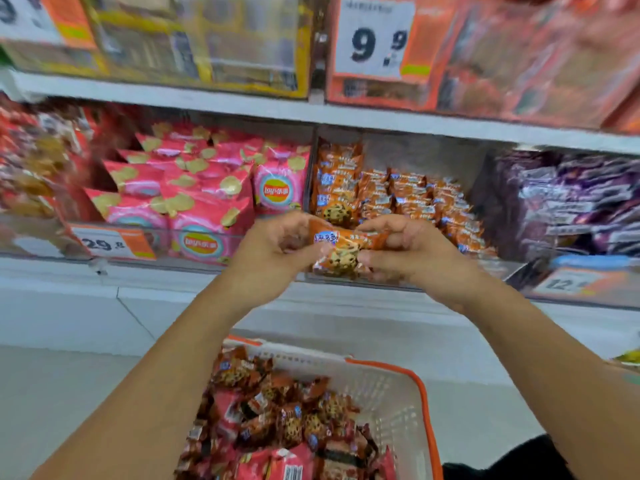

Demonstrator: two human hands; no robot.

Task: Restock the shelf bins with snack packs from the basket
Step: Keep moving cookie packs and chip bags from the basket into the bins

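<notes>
Orange snack packs (pixel 341 249), perhaps two, clamped between both hands, left hand (pixel 277 254), right hand (pixel 408 251)

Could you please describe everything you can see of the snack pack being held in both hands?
The snack pack is a small sealed pouch of glossy orange film with a blue label and a picture of a chocolate-chip cookie. It sits tilted, raised in front of the clear front of the bin of matching orange packs. The left hand grips its left end and the right hand its right end, fingers curled round it. It looks slightly crumpled.
</notes>
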